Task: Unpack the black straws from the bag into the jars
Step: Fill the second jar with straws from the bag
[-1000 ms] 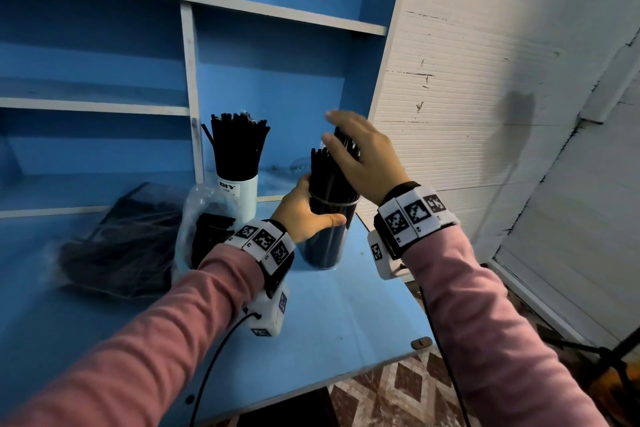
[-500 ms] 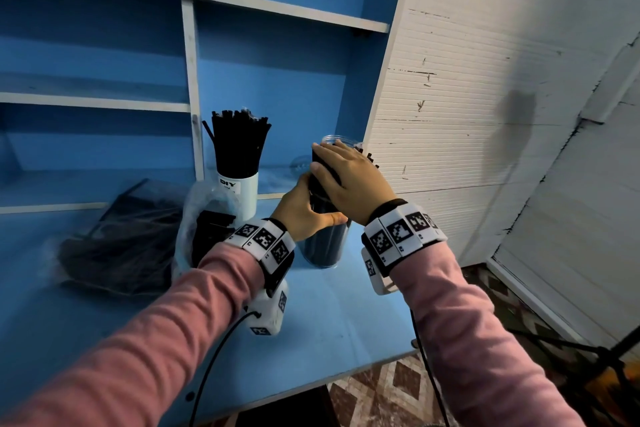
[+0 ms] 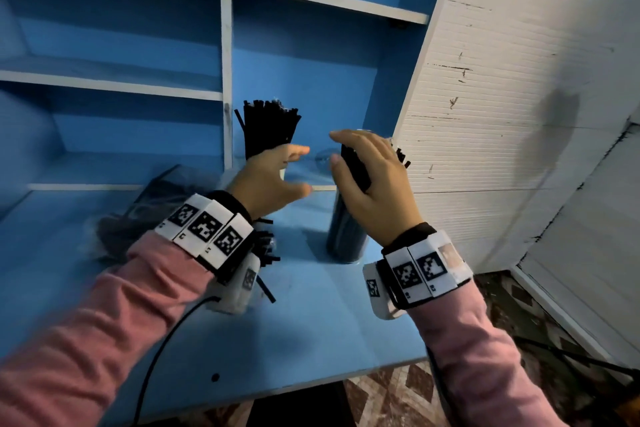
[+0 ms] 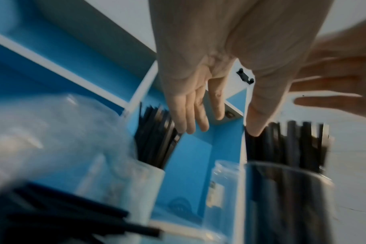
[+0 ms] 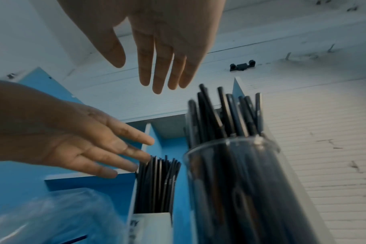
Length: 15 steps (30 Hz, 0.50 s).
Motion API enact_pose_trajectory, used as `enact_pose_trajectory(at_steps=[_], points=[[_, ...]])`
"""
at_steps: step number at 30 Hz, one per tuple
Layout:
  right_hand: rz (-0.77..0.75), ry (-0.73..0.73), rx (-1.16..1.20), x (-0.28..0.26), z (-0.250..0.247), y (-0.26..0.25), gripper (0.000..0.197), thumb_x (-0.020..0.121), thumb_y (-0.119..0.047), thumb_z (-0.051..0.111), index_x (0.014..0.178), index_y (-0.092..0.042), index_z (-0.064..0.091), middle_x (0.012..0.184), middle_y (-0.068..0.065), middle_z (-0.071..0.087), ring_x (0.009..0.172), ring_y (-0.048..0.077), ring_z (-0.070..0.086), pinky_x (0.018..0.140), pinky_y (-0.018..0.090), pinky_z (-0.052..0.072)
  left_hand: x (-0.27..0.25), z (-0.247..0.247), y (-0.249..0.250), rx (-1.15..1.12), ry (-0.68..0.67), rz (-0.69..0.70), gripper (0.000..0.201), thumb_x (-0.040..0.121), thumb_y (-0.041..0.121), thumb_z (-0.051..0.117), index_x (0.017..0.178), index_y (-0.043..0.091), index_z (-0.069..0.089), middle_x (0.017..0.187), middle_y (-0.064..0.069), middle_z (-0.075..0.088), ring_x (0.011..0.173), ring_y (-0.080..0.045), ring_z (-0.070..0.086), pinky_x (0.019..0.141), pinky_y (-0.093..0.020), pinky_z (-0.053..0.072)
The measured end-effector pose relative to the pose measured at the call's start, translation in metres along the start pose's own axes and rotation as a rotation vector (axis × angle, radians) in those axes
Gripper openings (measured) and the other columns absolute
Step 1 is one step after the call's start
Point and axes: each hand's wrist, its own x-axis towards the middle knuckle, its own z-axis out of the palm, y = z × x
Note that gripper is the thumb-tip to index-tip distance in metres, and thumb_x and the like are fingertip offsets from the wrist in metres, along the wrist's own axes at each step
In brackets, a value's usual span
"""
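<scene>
A clear jar full of black straws stands on the blue desk near its right edge. My right hand hovers open by the straw tops; in the right wrist view its fingers are straight and off the straws. My left hand is open with spread fingers, just left of the jar and not touching it. Behind it a white jar holds more black straws. The plastic bag of straws lies at the left, with loose straws sticking out by my left wrist.
A blue shelf unit backs the desk, and a white panelled wall closes the right side. A small empty clear jar stands between the two filled jars. The desk's front edge drops to a patterned floor.
My left hand has let go of the clear jar and pulled away to the left. My right hand has come off the straw tops and opened. The view has tilted down.
</scene>
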Motion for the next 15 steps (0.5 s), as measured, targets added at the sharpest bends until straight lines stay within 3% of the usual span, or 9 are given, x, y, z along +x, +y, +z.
enact_pose_trajectory(at_steps=[3, 7, 9, 11, 13, 15], points=[[0.035, -0.109, 0.069, -0.012, 0.016, -0.008, 0.025, 0.092, -0.023, 0.056, 0.111, -0.01, 0.063, 0.109, 0.001, 0.064, 0.105, 0.016, 0.055, 0.091, 0.019, 0.038, -0.012, -0.03, -0.005, 0.111, 0.094, -0.003, 0.048, 0.075, 0.019, 0.076, 0.121, 0.022, 0.062, 0.119, 0.001, 0.061, 0.11, -0.014, 0.057, 0.089, -0.022, 0.041], [0.154, -0.554, 0.13, -0.026, 0.043, -0.008, 0.028, 0.091, -0.032, 0.061, 0.11, -0.013, 0.059, 0.108, 0.002, 0.063, 0.096, 0.015, 0.056, 0.078, 0.017, 0.038, -0.025, -0.048, -0.023, 0.215, 0.155, -0.055, 0.045, 0.073, 0.013, 0.08, 0.116, 0.018, 0.065, 0.118, -0.008, 0.062, 0.106, -0.021, 0.056, 0.08, -0.023, 0.036], [0.183, -0.78, 0.093, -0.032, 0.057, -0.011, 0.032, 0.087, -0.034, 0.067, 0.108, -0.013, 0.056, 0.105, 0.004, 0.062, 0.086, 0.018, 0.056, 0.075, 0.026, 0.043, -0.032, -0.049, -0.033, 0.229, 0.166, -0.064, 0.044, 0.07, 0.012, 0.082, 0.112, 0.014, 0.067, 0.108, -0.012, 0.066, 0.091, -0.023, 0.058, 0.071, -0.02, 0.035], [0.2, -0.949, 0.004, -0.038, 0.068, -0.016, 0.041, 0.081, -0.04, 0.072, 0.105, -0.014, 0.051, 0.102, 0.005, 0.063, 0.08, 0.02, 0.054, 0.075, 0.034, 0.049, -0.038, -0.049, -0.041, 0.231, 0.158, -0.081, 0.043, 0.069, 0.01, 0.082, 0.11, 0.015, 0.067, 0.099, -0.015, 0.068, 0.08, -0.026, 0.059, 0.064, -0.025, 0.037], [0.222, -1.086, -0.102, -0.045, 0.079, -0.02, 0.045, 0.079, -0.043, 0.072, 0.104, -0.018, 0.045, 0.101, 0.003, 0.065, 0.08, 0.021, 0.055, 0.073, 0.035, 0.05, -0.042, -0.047, -0.05, 0.212, 0.122, -0.122, 0.042, 0.072, 0.011, 0.079, 0.109, 0.026, 0.065, 0.095, -0.018, 0.068, 0.079, -0.033, 0.062, 0.07, -0.038, 0.047], [0.209, -1.127, -0.121, -0.051, 0.087, -0.019, 0.037, 0.08, -0.034, 0.071, 0.096, -0.021, 0.041, 0.097, 0.003, 0.066, 0.083, 0.026, 0.058, 0.073, 0.039, 0.052, -0.045, -0.046, -0.057, 0.191, 0.083, -0.16, 0.041, 0.077, 0.01, 0.073, 0.111, 0.032, 0.063, 0.097, -0.017, 0.069, 0.083, -0.034, 0.065, 0.076, -0.045, 0.054]])
